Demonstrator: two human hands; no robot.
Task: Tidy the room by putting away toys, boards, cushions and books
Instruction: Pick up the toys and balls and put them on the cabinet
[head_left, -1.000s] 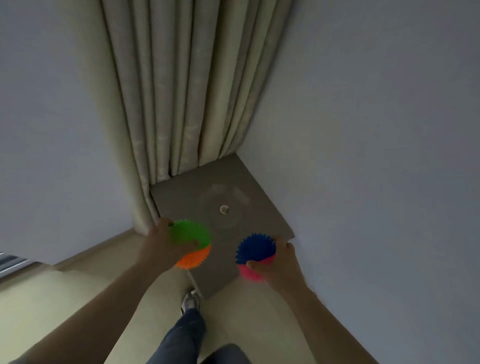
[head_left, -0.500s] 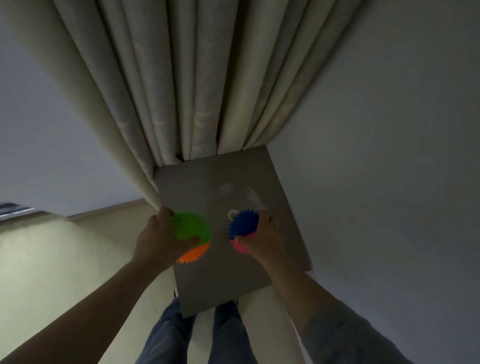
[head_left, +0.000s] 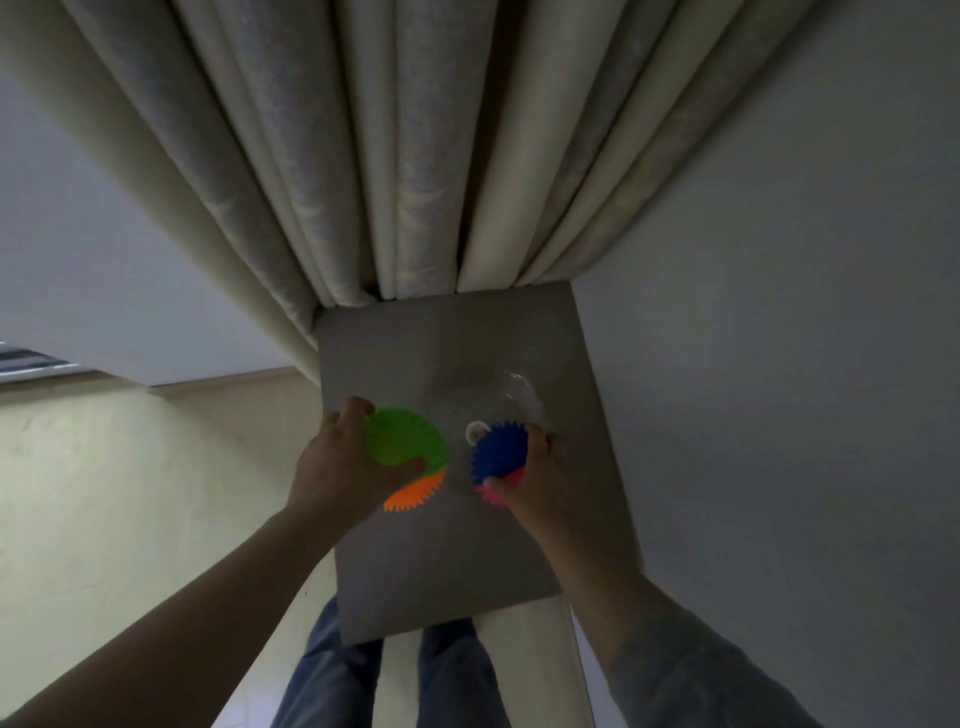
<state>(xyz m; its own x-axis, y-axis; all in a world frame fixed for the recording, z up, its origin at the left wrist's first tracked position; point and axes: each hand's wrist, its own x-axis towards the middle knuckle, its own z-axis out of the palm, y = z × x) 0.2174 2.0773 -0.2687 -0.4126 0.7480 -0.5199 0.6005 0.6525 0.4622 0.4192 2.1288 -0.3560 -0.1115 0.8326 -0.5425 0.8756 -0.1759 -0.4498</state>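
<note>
grey bench in the corner, pale curtains behind. over it the left hand curls round a green-orange spiky ball, the right hand round a blue-pink ball — a clear object beyond is indistinct.

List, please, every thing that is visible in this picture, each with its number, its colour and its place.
curtain: 1, cream, hanging in folds at top centre
square surface: 1, grey, in the corner below the curtain
clear round item: 1, transparent, on the square surface, just beyond the blue ball; its kind cannot be told
green and orange spiky ball: 1, over the surface's left part
blue and pink spiky ball: 1, over the surface's right part
walls: 2, pale grey, left and right of the curtain
floor: 1, cream, lower left
legs: 2, blue jeans, bottom centre
left hand: 1, grips the green and orange spiky ball
right hand: 1, grips the blue and pink spiky ball
</note>
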